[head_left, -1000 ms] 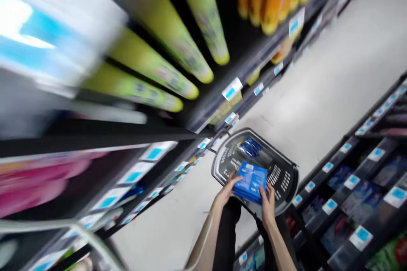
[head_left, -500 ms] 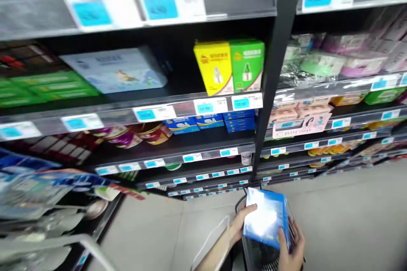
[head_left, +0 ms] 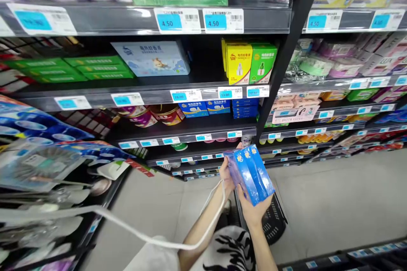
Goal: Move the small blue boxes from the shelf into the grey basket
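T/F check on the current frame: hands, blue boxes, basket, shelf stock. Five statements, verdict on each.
1. The left hand and the right hand both grip the blue boxes. True.
2. The blue boxes lie inside the black basket. False: they are held up in front of the shelves, above the basket.
3. A yellow box stands right beside a green box on a shelf. True.
4. The price tags on the shelf edge above those two boxes read 9.90. False: they read 4.50.
5. A white cord runs by the left forearm. True.
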A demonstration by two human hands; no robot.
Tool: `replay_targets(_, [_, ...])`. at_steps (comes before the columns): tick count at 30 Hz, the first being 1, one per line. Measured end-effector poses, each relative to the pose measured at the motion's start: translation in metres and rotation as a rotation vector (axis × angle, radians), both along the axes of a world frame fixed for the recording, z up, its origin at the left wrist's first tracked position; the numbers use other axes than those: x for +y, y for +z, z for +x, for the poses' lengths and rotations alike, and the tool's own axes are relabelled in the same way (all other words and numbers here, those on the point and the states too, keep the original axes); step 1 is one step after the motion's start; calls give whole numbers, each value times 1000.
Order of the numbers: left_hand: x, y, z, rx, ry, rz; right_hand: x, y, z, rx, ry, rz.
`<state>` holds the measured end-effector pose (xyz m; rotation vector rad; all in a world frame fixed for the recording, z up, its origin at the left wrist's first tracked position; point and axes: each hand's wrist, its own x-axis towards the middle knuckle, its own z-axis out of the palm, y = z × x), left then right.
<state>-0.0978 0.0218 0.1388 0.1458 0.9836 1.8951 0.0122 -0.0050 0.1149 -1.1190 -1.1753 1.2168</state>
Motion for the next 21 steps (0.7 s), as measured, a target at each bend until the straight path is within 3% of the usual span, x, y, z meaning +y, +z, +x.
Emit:
replay_targets(2, [3,13,-2,-13,0,47,1,0,0,20,24,32])
replay_targets(4, [3,17,-4,21,13,37,9,0,2,22,52,25])
replay_targets(9, [-11,3,-20,216,12,-61,44,-6,17,115,379,-248])
replay_targets(13, [-26,3,-38,388,-57,70,61,-4,16,271,548,-375])
replay_targets(18, [-36,39,-51,634,-91,255,62,23,4,401,647,-269])
replay_targets(21, [-43,54,-52,762,-141,299,61,20,-6,405,654,-300])
